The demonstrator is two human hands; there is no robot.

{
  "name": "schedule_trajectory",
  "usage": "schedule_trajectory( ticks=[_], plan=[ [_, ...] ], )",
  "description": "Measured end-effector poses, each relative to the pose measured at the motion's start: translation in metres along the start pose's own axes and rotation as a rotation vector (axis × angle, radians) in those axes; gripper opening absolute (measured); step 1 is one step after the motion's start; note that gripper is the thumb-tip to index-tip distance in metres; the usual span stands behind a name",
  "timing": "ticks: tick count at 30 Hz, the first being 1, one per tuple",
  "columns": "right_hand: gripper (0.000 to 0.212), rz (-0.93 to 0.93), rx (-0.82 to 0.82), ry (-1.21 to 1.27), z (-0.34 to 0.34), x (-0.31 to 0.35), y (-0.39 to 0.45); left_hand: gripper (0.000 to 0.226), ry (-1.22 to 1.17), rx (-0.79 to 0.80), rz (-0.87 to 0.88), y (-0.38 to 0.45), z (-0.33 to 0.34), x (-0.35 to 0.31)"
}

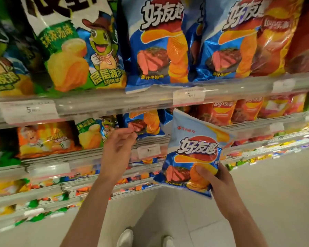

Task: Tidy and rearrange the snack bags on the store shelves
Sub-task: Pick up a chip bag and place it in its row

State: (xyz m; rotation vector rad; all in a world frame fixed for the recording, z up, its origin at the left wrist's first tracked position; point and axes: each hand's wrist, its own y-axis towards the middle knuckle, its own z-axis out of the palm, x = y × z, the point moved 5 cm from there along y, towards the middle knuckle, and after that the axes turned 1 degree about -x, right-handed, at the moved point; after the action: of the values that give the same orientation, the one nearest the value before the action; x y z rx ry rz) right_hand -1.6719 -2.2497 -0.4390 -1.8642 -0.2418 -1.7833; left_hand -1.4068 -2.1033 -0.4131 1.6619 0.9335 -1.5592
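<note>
Person's body as seen: 2 bare forearms, no sleeves, watch or jewellery visible. Left hand point(119, 147) and right hand point(215, 182) ungloved. 2 white shoes point(126, 237) below the forearms, detail blurred.

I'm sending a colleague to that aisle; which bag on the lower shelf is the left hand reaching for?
Find the price rail under the top row of big bags. Just beneath it, the left hand reaches a small blue steak-picture bag. Green-and-yellow corn bag to its left, red bags to its right.
</note>
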Motion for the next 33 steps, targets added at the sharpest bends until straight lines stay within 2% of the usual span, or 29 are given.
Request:
schedule_trajectory(
  ticks=[4,7,10,12,15,20,24,29,33],
  plan=[
    [0.047,0.018,0.159,-0.055,-0.018,0.004,0.036,0.01,0.05,-0.177,0.034,-0.011,0.025,-0.003],
    [0.046,-0.003,0.244,-0.115,-0.025,0.008,0.061,0.015,0.18,-0.266,0.155,-0.005,0.041,0.0],
    [0.04,-0.047,0.301,-0.162,-0.026,0.012,0.081,0.051,0.384,-0.24,0.148,0.01,0.055,0.013],
    [0.034,-0.066,0.297,-0.176,-0.022,0.017,0.095,0.061,0.45,-0.221,0.128,0.021,0.062,0.019],
    [0.018,-0.093,0.263,-0.197,-0.012,0.023,0.121,0.064,0.528,-0.224,0.143,0.038,0.07,0.027],
    [0.022,-0.198,0.272,-0.258,0.008,0.035,0.158,0.069,0.631,-0.268,0.21,0.054,0.076,0.038],
    [0.014,-0.292,0.264,-0.291,0.021,0.047,0.181,0.067,0.694,-0.29,0.237,0.062,0.081,0.047],
    [0.025,-0.409,0.238,-0.377,0.031,0.052,0.199,0.066,0.739,-0.327,0.333,0.065,0.08,0.051],
    [0.071,-0.533,0.178,-0.464,0.032,0.048,0.192,0.066,0.756,-0.34,0.368,0.058,0.08,0.054]
  ],
)
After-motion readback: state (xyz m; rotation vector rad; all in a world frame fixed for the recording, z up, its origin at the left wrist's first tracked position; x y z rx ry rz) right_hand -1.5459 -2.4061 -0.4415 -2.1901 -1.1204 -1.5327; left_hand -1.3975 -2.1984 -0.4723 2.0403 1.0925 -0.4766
